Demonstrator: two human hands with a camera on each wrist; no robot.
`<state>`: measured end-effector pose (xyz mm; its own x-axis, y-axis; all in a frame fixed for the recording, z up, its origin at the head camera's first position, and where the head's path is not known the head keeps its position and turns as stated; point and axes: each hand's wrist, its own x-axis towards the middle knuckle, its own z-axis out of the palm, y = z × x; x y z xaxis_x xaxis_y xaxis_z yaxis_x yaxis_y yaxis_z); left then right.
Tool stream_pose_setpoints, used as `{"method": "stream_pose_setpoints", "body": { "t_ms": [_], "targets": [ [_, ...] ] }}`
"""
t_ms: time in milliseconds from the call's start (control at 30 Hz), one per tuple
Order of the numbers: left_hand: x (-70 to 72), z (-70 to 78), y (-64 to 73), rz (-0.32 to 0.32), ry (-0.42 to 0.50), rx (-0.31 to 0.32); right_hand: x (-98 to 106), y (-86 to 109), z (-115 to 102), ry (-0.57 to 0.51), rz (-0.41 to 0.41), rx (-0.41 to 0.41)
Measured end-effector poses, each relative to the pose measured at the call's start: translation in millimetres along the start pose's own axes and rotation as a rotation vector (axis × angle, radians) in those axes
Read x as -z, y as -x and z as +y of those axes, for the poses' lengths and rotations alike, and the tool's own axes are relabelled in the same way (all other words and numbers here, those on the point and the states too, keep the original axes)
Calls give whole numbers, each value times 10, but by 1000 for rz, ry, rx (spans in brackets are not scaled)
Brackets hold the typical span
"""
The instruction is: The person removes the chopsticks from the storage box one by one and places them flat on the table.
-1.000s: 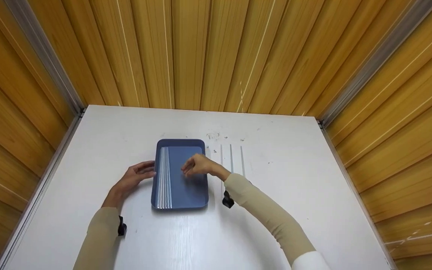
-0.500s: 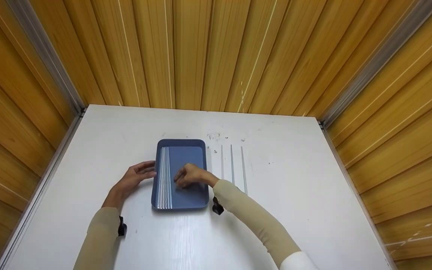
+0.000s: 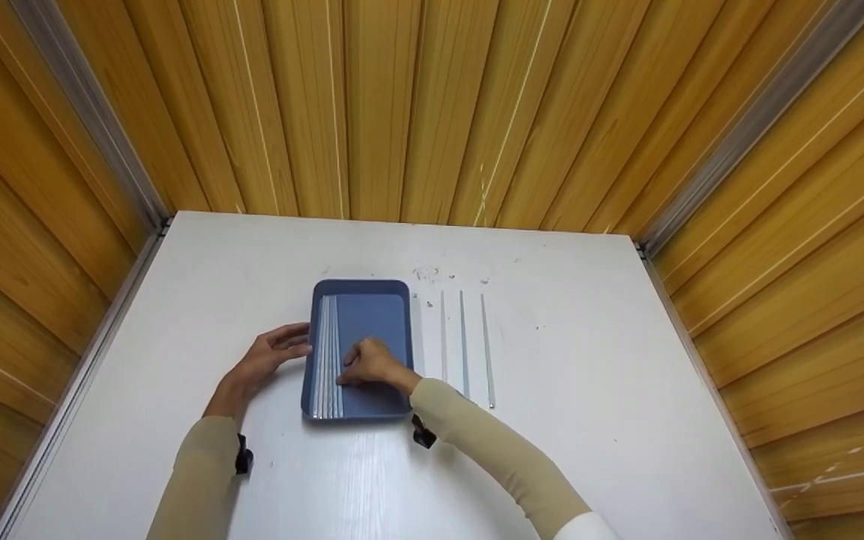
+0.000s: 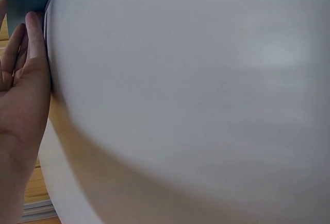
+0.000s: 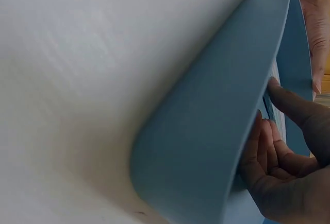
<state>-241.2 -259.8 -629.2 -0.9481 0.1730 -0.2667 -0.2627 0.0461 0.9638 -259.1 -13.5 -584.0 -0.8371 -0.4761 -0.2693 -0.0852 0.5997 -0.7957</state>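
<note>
A blue rectangular tray [image 3: 387, 319] with raised walls sits on the white table. Several slim silvery sticks [image 3: 327, 322], like metal chopsticks, lie lengthwise side by side along its left inside wall. My right hand [image 3: 373, 364] reaches into the tray, its thumb touching the rightmost stick near the lower part. In the right wrist view, the tray's near wall [image 5: 206, 105] hides part of this hand, with the thumb extended and the other fingers bent. Outside the tray, my left hand [image 3: 263, 360] rests its fingertips against the left wall, thumb and fingers spread.
To the right of the tray, 3 similar loose sticks [image 3: 464, 337] lie roughly parallel on the table [image 3: 589, 337]. Small dark marks [image 3: 428, 274] show behind the tray. Yellow wood-patterned walls [image 3: 372, 112] enclose the back and sides.
My right hand has moved left and toward me inside the tray, down to the rightmost stick. More of the loose sticks now shows. The left hand and tray have stayed put.
</note>
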Motion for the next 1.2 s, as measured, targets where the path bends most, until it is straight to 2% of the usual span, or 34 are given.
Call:
{"method": "stream_pose_setpoints", "body": {
  "t_ms": [133,300,367,533,600,700,800,1067,1200],
  "targets": [
    [-7,-11,-3,-5,-3,-9,23,33,-26,31,2,-8],
    [-16,-12,-9,0,-5,-12,54,67,-44,-38,-2,-75],
    [-22,-10,-7,4,-4,-8,43,74,-38,-26,15,-78],
    [-31,-12,5,8,-16,-13,-7,75,-15,133,65,13],
    [-26,-13,6,7,-20,-12,-19,66,-17,161,77,21],
    [-10,-12,2,17,-9,-5,-13,50,-39,148,81,-12],
    [-9,-27,-7,12,-7,-9,19,67,-46,86,59,-59],
    [-7,-6,2,0,-30,-20,205,191,-36,-246,-66,-138],
    [-14,-2,8,4,-43,-16,295,241,2,-316,-124,-159]
  ]
}}
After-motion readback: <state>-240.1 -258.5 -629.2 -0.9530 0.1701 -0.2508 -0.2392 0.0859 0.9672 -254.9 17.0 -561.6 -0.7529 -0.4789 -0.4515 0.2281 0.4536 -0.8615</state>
